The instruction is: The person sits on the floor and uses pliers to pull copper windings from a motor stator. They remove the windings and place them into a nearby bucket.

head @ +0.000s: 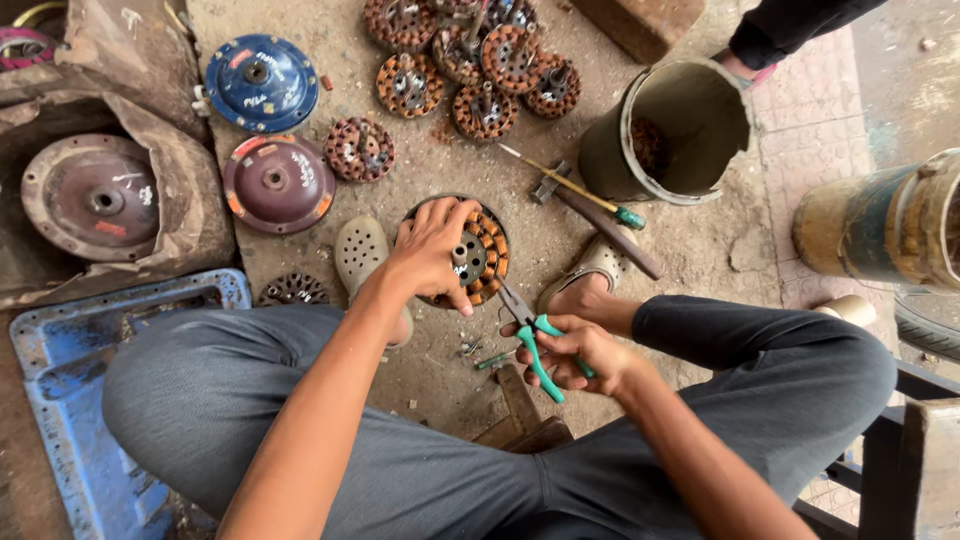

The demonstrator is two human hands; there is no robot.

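Left hand (432, 250) lies palm-down over a copper-wound stator (478, 255) on the dirt floor (560, 240) between the person's feet, fingers curled over its near-left rim, gripping it. Right hand (575, 352) is closed round the green handles of pliers (528, 330); the jaws point up-left and reach the stator's lower right edge. A hammer (600, 222) and a green-tipped screwdriver (575, 188) lie just beyond the stator. More stators (470, 60) are heaped farther off; a blue cover (262, 82) and a maroon cover (278, 183) sit left. A bucket (690, 150) lies tipped at right.
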